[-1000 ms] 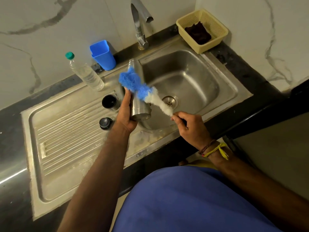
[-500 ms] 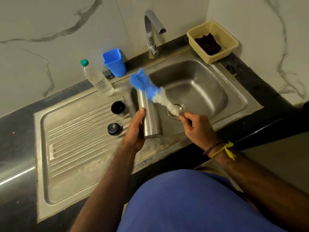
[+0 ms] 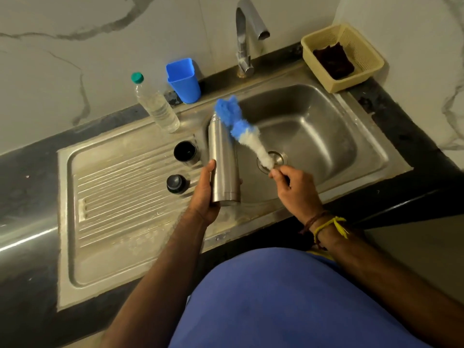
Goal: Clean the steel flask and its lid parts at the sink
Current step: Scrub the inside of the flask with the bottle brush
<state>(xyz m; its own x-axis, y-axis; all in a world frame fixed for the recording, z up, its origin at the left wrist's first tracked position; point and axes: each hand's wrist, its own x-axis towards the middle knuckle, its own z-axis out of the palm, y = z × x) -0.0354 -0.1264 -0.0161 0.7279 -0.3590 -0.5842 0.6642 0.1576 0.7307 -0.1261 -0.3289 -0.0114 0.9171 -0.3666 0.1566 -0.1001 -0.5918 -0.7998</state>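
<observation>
Left hand (image 3: 204, 197) grips the cylindrical steel flask (image 3: 223, 159) over the sink's (image 3: 326, 116) nine o'clock edge. Right hand (image 3: 292, 187) pinches the fluffy blue-and-white bottle brush (image 3: 241, 129), its tip at the flask's mouth

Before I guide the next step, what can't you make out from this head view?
- Flask inside: its mouth points away, behind the brush bristles.
- Brush handle: hidden inside the right hand.
- Flask's far side: covered by the left hand.
- Dark item in the basket: too dim to identify.
- Tap top: cut off by the frame edge.
</observation>
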